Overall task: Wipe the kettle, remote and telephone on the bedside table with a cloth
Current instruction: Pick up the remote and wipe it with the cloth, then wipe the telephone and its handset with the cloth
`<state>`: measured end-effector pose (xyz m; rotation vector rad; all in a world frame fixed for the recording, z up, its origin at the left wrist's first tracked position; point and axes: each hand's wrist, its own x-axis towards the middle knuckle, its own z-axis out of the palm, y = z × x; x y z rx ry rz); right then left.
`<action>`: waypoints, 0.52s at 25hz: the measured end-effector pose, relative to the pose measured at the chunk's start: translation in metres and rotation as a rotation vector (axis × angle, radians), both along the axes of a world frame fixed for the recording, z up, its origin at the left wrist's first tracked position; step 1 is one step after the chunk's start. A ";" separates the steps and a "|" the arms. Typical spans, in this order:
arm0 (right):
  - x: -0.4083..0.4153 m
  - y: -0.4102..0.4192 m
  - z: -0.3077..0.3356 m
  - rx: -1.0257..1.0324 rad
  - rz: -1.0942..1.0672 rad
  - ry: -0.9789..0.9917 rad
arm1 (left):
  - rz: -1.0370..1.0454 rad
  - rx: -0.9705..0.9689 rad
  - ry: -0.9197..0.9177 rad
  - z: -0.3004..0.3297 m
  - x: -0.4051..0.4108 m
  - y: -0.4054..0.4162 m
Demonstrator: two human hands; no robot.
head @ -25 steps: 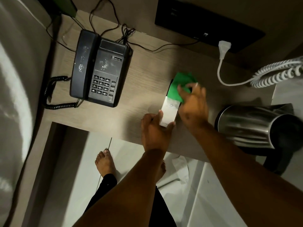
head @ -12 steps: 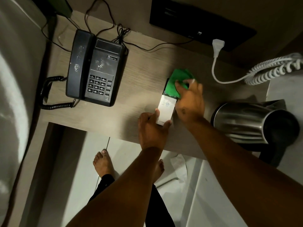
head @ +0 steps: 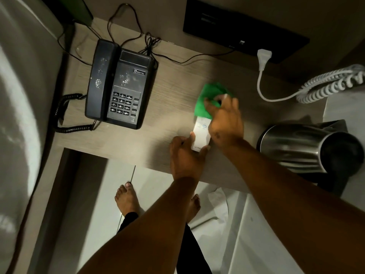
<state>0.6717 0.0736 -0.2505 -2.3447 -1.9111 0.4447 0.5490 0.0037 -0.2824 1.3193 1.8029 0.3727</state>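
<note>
A white remote [head: 201, 134] lies on the wooden bedside table [head: 173, 80]. My left hand [head: 185, 157] pinches its near end and holds it against the table. My right hand [head: 224, 119] presses a green cloth [head: 205, 101] onto the remote's far half, which the cloth hides. A black telephone [head: 120, 86] with smudges on its handset sits to the left. A steel kettle [head: 308, 149] stands at the right, close to my right forearm.
A white plug [head: 264, 56] with a coiled white cord [head: 331, 84] lies at the back right. Thin black cables [head: 138, 36] trail behind the phone. A dark wall panel [head: 243, 26] is mounted above. My bare feet [head: 127, 196] stand below the table's front edge.
The right hand has slid the green cloth a little along the remote's far half. My left hand keeps its hold on the near end. The view has shifted slightly.
</note>
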 end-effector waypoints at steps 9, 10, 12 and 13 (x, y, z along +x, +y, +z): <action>-0.015 -0.038 0.024 0.140 -0.307 0.299 | -0.043 0.127 0.023 0.024 -0.037 -0.002; -0.026 -0.028 0.030 0.178 -0.299 0.316 | -0.014 0.184 0.081 0.027 -0.060 0.003; -0.059 0.001 0.042 0.239 -0.204 0.306 | 0.083 0.235 0.228 0.029 -0.109 0.026; -0.078 0.019 0.045 0.267 -0.140 0.279 | 0.127 0.239 0.290 0.027 -0.132 0.042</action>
